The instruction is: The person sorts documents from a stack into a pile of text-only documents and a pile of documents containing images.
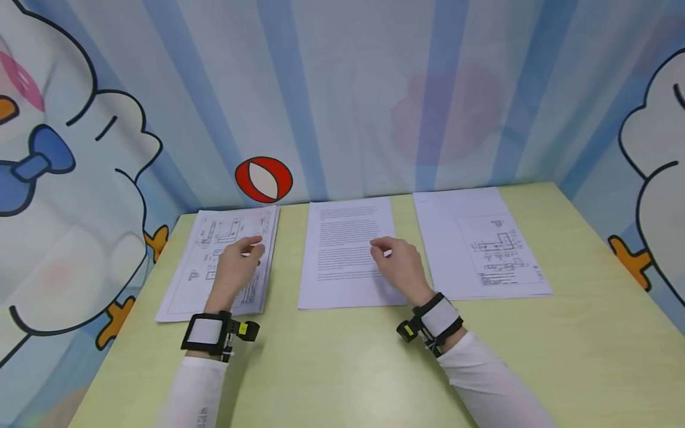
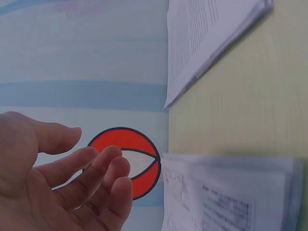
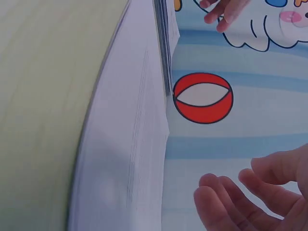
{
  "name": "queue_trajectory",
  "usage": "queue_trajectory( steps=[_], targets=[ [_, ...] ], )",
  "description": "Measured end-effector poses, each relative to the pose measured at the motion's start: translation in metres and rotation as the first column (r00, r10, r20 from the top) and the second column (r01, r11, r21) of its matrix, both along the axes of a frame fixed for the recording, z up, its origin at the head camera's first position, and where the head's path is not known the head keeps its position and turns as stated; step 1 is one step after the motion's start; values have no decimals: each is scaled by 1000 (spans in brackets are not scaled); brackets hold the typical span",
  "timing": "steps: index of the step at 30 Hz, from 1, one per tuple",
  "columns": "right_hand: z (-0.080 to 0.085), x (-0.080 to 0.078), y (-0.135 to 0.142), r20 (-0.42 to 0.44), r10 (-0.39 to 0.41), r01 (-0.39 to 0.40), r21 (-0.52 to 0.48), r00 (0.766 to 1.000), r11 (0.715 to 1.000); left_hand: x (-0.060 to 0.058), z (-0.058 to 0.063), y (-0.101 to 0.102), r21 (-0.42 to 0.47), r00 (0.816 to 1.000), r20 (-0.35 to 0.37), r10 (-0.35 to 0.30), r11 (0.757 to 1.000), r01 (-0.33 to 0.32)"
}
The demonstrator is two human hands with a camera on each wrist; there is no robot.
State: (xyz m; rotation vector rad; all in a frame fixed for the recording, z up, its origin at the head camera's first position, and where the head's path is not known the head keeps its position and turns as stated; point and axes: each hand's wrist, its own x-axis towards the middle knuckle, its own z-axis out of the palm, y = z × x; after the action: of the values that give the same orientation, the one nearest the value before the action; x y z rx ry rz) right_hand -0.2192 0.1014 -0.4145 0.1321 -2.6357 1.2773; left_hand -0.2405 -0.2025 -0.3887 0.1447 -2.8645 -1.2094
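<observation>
My left hand point(image 1: 235, 267) hovers above a stack of paper sheets point(image 1: 184, 297) printed with technical drawings, at the left of the table. Its fingers are loosely bent, and the left wrist view shows nothing between thumb and fingers point(image 2: 91, 178). Over the right edge of the middle stack of text pages point(image 1: 348, 291) hangs my right hand point(image 1: 401, 267), likewise relaxed and holding nothing. In the right wrist view its thumb and fingers point(image 3: 216, 207) stand apart. To the right lies another stack of drawing sheets point(image 1: 449, 238), near the right hand but not touched.
The three paper stacks lie side by side on a pale yellow-green table point(image 1: 332, 368). Behind them hangs a blue striped curtain point(image 1: 353, 107) with a red and white ball print point(image 1: 264, 179). Cartoon figures cover the cloth at both sides. Each wrist wears a strapped camera point(image 1: 248, 330).
</observation>
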Motion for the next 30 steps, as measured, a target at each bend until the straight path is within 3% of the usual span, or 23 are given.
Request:
queue_trajectory(
  steps=[8,12,18,23,30],
  targets=[
    [-8,-3,-36,-27,25,-29,-142,999,989,-1,3,-40,-128,1000,-22,17,992,-20],
    [-11,-4,-54,14,95,-90,-218,995,972,-2,-1,-63,-190,998,61,18,982,-7],
    [-13,-6,-78,83,205,-163,-358,975,919,-5,-10,-93,-286,974,225,17,957,49],
    [-14,-10,-97,142,281,-202,-409,949,890,-5,-16,-110,-322,962,274,12,943,80],
    [-21,-12,-121,246,347,-223,-421,905,879,-3,-19,-118,-299,939,337,65,953,41]
  ],
)
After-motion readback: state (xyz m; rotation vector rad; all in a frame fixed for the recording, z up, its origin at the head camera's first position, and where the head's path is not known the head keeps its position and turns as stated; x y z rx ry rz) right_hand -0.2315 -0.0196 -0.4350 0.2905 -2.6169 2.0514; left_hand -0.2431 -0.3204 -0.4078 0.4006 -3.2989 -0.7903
